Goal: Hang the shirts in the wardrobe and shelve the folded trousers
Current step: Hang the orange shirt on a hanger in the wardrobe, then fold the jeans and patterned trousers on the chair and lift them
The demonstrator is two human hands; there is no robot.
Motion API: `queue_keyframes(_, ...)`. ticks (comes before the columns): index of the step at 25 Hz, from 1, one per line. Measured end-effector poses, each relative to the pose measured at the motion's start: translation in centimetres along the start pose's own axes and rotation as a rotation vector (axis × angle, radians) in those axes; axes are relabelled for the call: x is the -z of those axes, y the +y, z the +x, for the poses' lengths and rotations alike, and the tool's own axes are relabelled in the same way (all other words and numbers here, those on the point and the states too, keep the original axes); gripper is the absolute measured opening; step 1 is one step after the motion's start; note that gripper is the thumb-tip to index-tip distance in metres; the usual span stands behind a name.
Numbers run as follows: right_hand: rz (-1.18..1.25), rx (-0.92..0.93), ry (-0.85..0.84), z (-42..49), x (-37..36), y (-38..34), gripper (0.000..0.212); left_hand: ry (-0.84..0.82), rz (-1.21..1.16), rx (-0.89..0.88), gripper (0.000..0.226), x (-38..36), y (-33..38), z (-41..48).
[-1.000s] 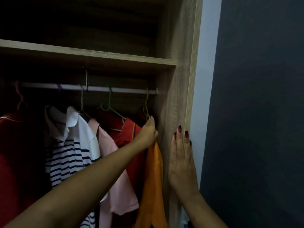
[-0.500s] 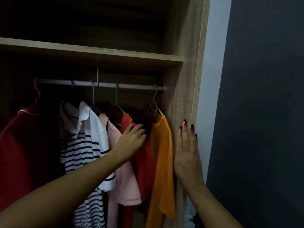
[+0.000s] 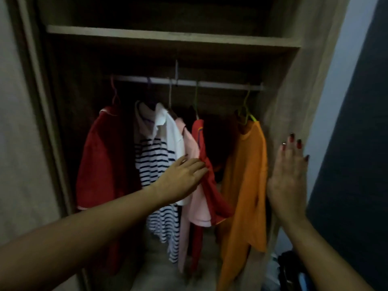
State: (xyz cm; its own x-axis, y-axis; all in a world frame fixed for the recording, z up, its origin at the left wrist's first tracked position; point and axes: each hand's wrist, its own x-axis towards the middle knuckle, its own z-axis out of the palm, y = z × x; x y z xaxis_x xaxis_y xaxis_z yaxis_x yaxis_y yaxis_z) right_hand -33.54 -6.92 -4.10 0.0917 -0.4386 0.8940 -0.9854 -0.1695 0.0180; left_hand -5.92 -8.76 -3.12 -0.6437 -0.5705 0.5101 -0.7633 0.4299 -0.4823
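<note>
Several shirts hang on the wardrobe rail [image 3: 220, 84]: a dark red one [image 3: 105, 156] at the left, a white striped one [image 3: 155, 160], a pink one [image 3: 196, 206], a red one [image 3: 207, 181] and an orange one [image 3: 245, 181] at the right on a green hanger [image 3: 246, 114]. My left hand [image 3: 182, 179] reaches in with fingers straight and touches the red shirt, pushing it leftward. My right hand [image 3: 287, 181] lies flat and open against the wardrobe's right side panel [image 3: 294, 101]. No trousers are in view.
A wooden shelf [image 3: 168, 36] runs above the rail. A gap shows between the red and orange shirts. The wardrobe's left frame [image 3: 39, 122] stands at the left, a dark wall [image 3: 357, 143] at the right. Dark items [image 3: 289, 269] lie at the bottom right.
My left hand let go of the orange shirt's hanger, moved left and down, and now pushes the red shirt aside. The view pulled back. My right hand stayed on the side panel.
</note>
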Motion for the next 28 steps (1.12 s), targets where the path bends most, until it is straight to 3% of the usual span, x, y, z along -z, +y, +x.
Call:
queue_keyframes(5,0.266,-0.128,0.112,-2.0,-0.9,-6.7,0.064,-0.091,-0.062,0.088,0.05,0.8,-1.0,-7.6)
queue_keyframes(9,0.574,-0.025,0.05,-4.1,-3.7,-17.4,0.056,-0.15,-0.067,0.201,0.05,2.3,-3.7,-16.4)
queue_keyframes(15,0.963,0.235,-0.139,-9.0,-4.8,-37.4,0.047,-0.269,0.013,0.601,0.043,7.3,-8.6,-38.0)
queue_keyframes(22,1.322,0.46,-0.59,-20.7,0.7,-59.5,0.04,-0.472,-0.074,1.242,0.044,14.8,-5.6,-65.6)
queue_keyframes(28,1.345,0.457,-1.13,-35.4,1.9,-67.9,0.041,-0.437,-0.351,1.966,0.03,13.0,6.3,-81.5)
